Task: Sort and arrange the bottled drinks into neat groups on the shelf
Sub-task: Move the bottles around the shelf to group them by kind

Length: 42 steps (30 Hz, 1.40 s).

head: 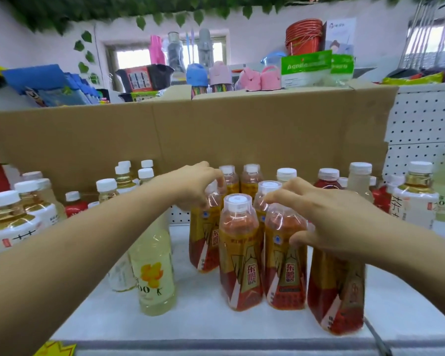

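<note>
Head view: the red-and-gold bottles [242,258] stood bunched at the middle of the white shelf [216,325], and both hands were on them at once. The left hand [197,187] reached in over the back-left bottle [203,245] of the bunch. Its fingers [220,176] were curled down over the clear domed cap and the thumb sat low on the neck, a closed grip on the top.

The right hand [332,219] came in from the other side and gripped the front-right bottle [285,265]. The fingertips [270,200] hooked over the dome, close together, and the thumb [299,240] pressed the shoulder. Under that wrist stood one more bottle of the same kind, the far-right bottle [337,294], tilted a little and just beside the held one.

The front bottle [239,253] stood upright between the hands, touched by neither as far as could be seen. More of the kind stood behind, up to the cardboard sheet [216,129].

A pale yellow bottle [154,276] with a flower label stood left of the bunch, under the left forearm. White-capped tea bottles [10,222] crowded the left end, and others [414,201] the right end, before the pegboard [427,119].
</note>
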Tool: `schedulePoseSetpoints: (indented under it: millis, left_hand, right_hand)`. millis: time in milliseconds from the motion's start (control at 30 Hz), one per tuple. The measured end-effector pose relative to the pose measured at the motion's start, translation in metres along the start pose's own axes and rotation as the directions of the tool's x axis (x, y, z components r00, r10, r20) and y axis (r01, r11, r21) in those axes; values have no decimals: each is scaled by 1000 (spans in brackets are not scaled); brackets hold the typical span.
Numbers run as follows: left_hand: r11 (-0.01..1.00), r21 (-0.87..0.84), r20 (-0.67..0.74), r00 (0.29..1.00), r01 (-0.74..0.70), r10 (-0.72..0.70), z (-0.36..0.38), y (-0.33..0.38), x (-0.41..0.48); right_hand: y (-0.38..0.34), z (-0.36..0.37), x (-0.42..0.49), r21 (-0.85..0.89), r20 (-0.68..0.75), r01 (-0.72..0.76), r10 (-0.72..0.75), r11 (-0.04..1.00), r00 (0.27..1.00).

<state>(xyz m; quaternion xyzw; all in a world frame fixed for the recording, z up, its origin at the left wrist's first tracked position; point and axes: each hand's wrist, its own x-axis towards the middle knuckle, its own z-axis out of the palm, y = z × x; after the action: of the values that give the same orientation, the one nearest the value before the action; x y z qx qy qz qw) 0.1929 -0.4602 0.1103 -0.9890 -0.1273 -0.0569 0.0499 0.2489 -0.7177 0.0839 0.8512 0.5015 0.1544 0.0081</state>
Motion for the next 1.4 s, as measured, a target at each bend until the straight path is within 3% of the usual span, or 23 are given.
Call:
schedulePoseSetpoints:
  millis: [267, 533, 700, 800, 867, 967, 1233, 1400]
  left_hand:
    - [997, -72, -9, 1000, -26, 25, 6, -7, 10]
    - [995, -100, 72, 997, -24, 31, 9, -4, -8]
    - [966, -218, -51, 990, -141, 133, 0, 7, -29]
    - [892, -403, 16, 972, -207, 232, -6, 17, -45]
    - [880, -429, 12, 973, -204, 231, -4, 25, -51]
    - [894, -406, -106, 982, -187, 158, 8, 36, -54]
    - [955, -264, -159, 983, -134, 94, 23, 39, -56]
    - [970, -235, -222, 975, -60, 6, 36, 36, -48]
  right_hand:
    - [-1, -3, 8, -34, 57, 3, -1, 999, 998]
    - [-2, -11, 35, 6, 98, 24, -24, 1000, 995]
    - [2, -7, 56, 18, 102, 27, -29, 999, 994]
    - [1, -1, 70, -38, 85, 32, -28, 999, 996]
    - [1, 3, 79, -79, 55, 30, -25, 996, 998]
    - [-1, 9, 91, -90, 27, 28, -26, 996, 999]
    - [26, -15, 28, 335, -33, -160, 181, 929, 983]
    - [30, 5, -43, 754, 129, -285, 292, 592, 948]
